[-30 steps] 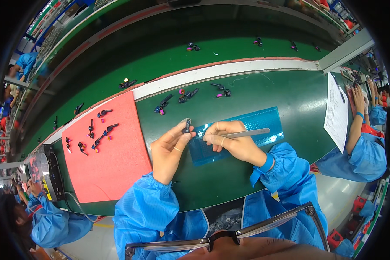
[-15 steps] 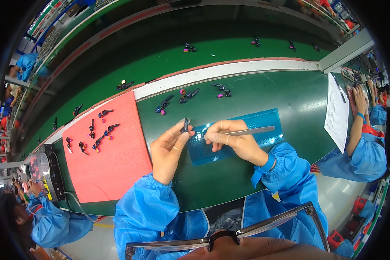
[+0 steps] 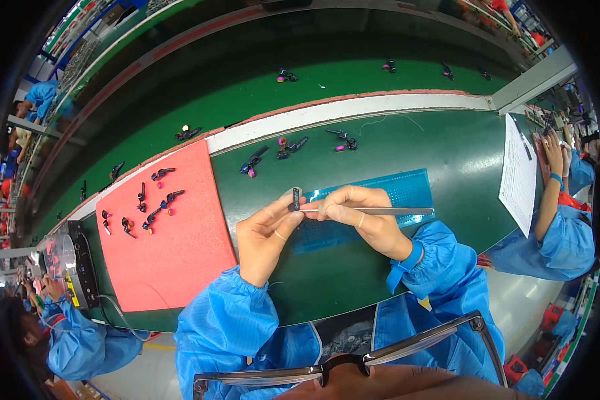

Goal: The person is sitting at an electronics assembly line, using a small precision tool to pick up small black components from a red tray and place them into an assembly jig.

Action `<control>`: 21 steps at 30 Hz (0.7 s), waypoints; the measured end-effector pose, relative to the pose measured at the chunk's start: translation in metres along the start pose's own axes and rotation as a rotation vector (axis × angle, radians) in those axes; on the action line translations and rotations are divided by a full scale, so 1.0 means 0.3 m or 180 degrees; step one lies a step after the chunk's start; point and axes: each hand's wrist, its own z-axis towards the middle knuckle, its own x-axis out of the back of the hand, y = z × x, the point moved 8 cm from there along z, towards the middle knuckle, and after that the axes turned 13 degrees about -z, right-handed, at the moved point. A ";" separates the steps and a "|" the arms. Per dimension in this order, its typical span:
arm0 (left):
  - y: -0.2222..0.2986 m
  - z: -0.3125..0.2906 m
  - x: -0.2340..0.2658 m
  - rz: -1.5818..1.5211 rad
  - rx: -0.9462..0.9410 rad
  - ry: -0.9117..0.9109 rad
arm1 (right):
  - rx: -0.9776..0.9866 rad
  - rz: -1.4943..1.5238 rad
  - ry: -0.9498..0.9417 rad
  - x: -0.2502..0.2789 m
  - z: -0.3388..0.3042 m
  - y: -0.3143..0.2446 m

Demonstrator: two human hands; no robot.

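Between thumb and fingertips, my left hand (image 3: 261,241) pinches a small dark elongated part (image 3: 296,198), shaped like an earbud stem. My right hand (image 3: 373,223) is closed around metal tweezers (image 3: 407,211), whose tips reach the lower end of that part. Whether the tips hold anything is too small to tell. Both hands hover over a translucent blue sheet (image 3: 410,190) with rows of small marks. Beyond them lie several dark earbud-like pieces with pink and yellow bits, such as a pair of pieces (image 3: 343,139) and another cluster (image 3: 291,146).
To the left, a pink foam mat (image 3: 167,260) carries several similar pieces. A black box (image 3: 82,263) stands past it. Behind a white rail (image 3: 353,107) runs a green belt (image 3: 247,93) with more pieces. A paper sheet (image 3: 517,173) and a co-worker's arm (image 3: 549,193) are at right.
My right hand has brought the tweezers from over the blue sheet to the part in my left hand. My left hand has shifted slightly right. Pieces on the belt have moved a little left.
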 end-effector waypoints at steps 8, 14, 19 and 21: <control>-0.005 -0.003 -0.009 -0.0098 0.0011 -0.0065 | 0.0039 -0.0117 0.0049 0.006 0.001 -0.003; -0.009 -0.003 -0.009 -0.0094 0.0012 -0.0100 | 0.0024 -0.0104 0.0060 0.006 0.001 -0.003; -0.014 -0.002 -0.001 -0.0044 0.0002 -0.0076 | 0.0011 -0.0113 0.0061 0.005 0.002 -0.002; -0.016 -0.001 0.000 -0.0018 0.0007 -0.0082 | -0.0006 -0.0119 0.0067 0.006 0.002 -0.001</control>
